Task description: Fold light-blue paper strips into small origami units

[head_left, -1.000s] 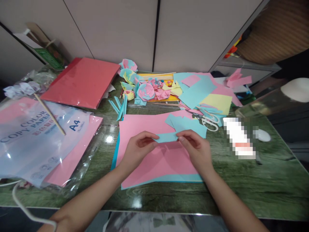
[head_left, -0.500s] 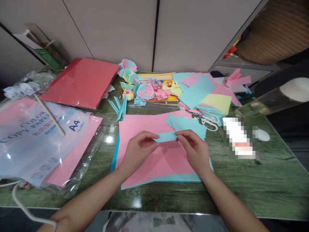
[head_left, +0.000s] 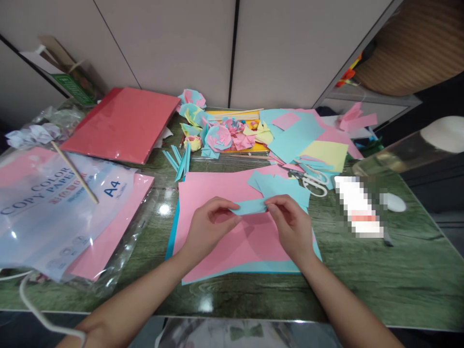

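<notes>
A small light-blue paper strip (head_left: 250, 207) is held between both hands, just above a pink sheet (head_left: 217, 193) that lies on blue sheets on the green table. My left hand (head_left: 208, 227) pinches the strip's left end with thumb and fingers. My right hand (head_left: 292, 224) pinches its right end. Loose blue paper pieces (head_left: 281, 186) lie just beyond my right hand.
White scissors (head_left: 314, 182) lie behind the blue pieces. Paper flowers (head_left: 221, 135) and cut sheets crowd the back. A red paper pack (head_left: 123, 123) and a plastic A4 colour paper pack (head_left: 54, 203) with a wooden stick (head_left: 74, 171) are at left. A blurred white object (head_left: 358, 208) is at right.
Both hands have shifted very slightly while still pinching the blue strip; the right hand's fingers have closed in a little toward the left.
</notes>
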The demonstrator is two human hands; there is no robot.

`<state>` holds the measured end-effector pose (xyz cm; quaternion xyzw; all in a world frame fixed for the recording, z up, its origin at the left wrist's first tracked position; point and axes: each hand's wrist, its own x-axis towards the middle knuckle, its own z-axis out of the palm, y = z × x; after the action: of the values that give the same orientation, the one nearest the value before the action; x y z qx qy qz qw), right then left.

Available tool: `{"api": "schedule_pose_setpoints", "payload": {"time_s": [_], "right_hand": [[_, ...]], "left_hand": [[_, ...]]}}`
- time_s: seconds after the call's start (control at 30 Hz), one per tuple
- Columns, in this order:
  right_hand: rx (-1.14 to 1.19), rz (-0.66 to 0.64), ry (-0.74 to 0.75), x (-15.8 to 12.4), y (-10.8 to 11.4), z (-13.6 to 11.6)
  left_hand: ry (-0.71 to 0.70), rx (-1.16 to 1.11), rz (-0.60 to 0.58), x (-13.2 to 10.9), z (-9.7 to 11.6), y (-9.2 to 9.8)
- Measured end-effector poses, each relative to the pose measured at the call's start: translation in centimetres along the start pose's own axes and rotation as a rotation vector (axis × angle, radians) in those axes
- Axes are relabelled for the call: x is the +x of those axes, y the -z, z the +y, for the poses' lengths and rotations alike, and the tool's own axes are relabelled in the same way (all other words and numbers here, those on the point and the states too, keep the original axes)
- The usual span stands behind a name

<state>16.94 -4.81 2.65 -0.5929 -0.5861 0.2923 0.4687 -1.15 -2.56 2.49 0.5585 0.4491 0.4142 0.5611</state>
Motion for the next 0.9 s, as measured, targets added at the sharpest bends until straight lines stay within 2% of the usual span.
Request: {"api": "schedule_pose_setpoints", "payload": {"time_s": [0.23,0.6,0.77,0.9], "right_hand": [[-0.051,0.059,0.009,-0.4,-0.5,0.28],[-0.013,0.09,0.106,-0.63,-0.66,-0.23],[0.037,0.059,0.157,-0.59,-0.48,-0.49],[0.039,0.094,0.164,-0.44,-0.37,-0.31]], "left_hand": [[-0.009,0.056,0.016,-0.34,0.03,-0.4],[-0.012,-0.028,0.075,-0.32,0.17,-0.2],[-0.06,0.017,0.121,-0.32,0.2,-0.31],[-0.124,0.108,0.13,-0.33,0.21,-0.27]]}}
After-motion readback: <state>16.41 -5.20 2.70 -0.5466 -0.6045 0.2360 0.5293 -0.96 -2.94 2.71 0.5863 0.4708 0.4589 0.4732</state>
